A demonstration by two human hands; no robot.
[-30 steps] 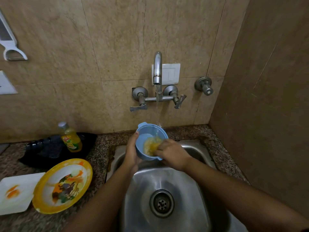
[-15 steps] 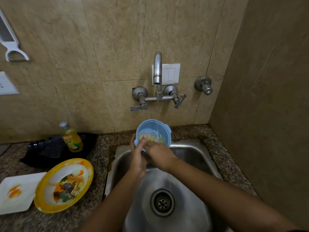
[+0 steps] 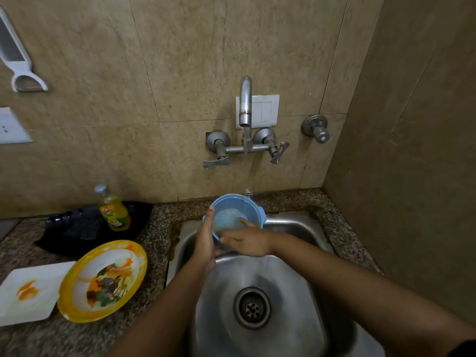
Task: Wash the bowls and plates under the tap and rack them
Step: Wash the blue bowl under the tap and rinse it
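A small blue bowl [image 3: 233, 210] is tilted towards me over the back of the steel sink [image 3: 296, 300], under a thin stream from the wall tap [image 3: 245, 101]. My left hand [image 3: 206, 240] grips its left rim. My right hand [image 3: 248, 240] lies at its lower edge with fingers reaching inside. The bowl's inside looks pale and wet. A yellow-rimmed plate [image 3: 103, 279] with food stains and a white square plate [image 3: 28, 292] with an orange smear lie on the counter at the left.
A yellow dish-soap bottle [image 3: 113, 210] stands on a black tray [image 3: 77, 230] at the back left. The speckled stone counter [image 3: 154, 243] surrounds the sink. A tiled side wall [image 3: 412, 150] stands close on the right. The sink drain [image 3: 252, 307] is open.
The bowl has tipped more upright towards me and risen slightly under the stream. The yellowish residue inside it has gone pale. My right hand has slid from the bowl's middle to its lower edge.
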